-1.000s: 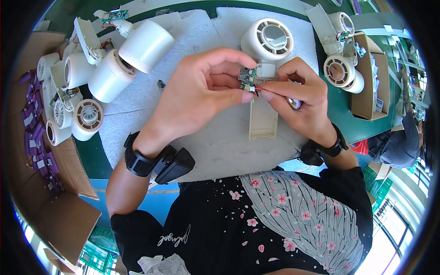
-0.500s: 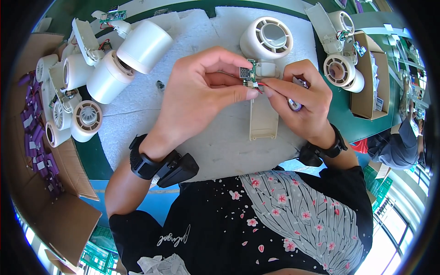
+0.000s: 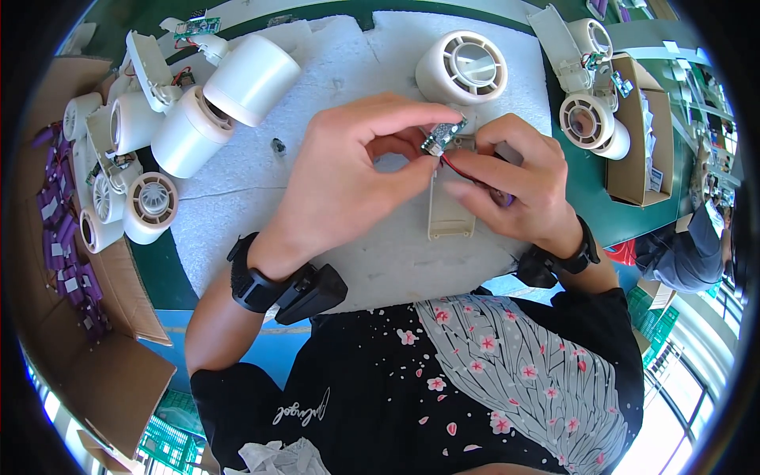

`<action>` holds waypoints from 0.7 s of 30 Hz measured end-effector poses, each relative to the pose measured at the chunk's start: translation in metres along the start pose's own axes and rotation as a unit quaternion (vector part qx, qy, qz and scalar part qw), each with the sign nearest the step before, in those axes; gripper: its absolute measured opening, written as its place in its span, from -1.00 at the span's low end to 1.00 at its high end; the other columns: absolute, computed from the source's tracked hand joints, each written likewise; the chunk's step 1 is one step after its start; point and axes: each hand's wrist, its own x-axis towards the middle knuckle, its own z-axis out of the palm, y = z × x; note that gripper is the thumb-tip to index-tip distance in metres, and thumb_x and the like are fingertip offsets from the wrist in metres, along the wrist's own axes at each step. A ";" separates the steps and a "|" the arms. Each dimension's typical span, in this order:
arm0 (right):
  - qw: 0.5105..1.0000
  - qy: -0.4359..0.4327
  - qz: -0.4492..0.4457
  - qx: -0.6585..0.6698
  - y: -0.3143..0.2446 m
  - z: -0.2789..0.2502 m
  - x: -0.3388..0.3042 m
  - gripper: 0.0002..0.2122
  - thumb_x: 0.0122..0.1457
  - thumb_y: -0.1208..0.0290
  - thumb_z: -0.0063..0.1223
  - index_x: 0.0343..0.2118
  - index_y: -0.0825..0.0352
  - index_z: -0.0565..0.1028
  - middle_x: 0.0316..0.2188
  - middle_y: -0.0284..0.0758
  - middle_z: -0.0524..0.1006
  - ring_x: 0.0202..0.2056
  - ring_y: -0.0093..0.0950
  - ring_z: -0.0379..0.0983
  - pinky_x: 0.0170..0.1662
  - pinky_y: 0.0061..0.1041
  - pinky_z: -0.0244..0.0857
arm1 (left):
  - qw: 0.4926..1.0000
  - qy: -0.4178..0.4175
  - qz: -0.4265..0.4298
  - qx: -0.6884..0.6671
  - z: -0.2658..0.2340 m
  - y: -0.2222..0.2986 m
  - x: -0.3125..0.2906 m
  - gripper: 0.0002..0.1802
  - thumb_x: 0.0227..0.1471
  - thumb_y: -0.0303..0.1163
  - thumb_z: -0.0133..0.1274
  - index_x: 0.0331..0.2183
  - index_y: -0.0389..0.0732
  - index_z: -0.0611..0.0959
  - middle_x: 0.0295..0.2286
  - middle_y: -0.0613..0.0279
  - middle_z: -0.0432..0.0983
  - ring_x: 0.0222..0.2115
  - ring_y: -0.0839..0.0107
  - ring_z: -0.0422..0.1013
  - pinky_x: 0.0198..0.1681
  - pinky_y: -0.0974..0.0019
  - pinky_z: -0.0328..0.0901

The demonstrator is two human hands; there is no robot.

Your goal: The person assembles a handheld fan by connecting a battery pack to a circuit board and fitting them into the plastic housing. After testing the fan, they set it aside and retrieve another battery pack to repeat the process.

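Note:
My left hand (image 3: 348, 178) pinches a small green circuit board (image 3: 442, 136) between thumb and forefinger, above a beige plastic housing (image 3: 450, 207) that lies on the white foam mat (image 3: 261, 198). My right hand (image 3: 518, 186) sits just right of it, fingers closed on the red and black wires (image 3: 459, 168) that run from the board, with a purple object partly hidden in its palm. A white round fan unit (image 3: 463, 71) with a grille stands on the mat right behind both hands.
Several white cylindrical fan housings (image 3: 186, 131) lie at the left of the mat. A cardboard box (image 3: 71, 285) with purple parts is at far left. More fan parts (image 3: 586, 119) and a cardboard box (image 3: 641, 134) sit on the green table at right.
Both hands stay together over the beige housing; the board has tilted slightly and the right fingers have shifted their hold on the wires.

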 end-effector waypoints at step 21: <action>0.981 0.016 0.161 0.105 -0.003 0.002 -0.001 -0.64 -0.06 0.70 0.22 -0.13 0.39 0.47 -0.32 -0.33 0.46 -0.53 -0.71 0.44 -0.52 -0.76 0.32 | 0.966 0.059 0.139 0.208 0.009 0.003 0.000 -0.55 -0.19 -0.71 0.15 -0.16 -0.25 0.62 -0.34 0.19 0.58 -0.39 0.48 0.53 -0.30 0.46 0.42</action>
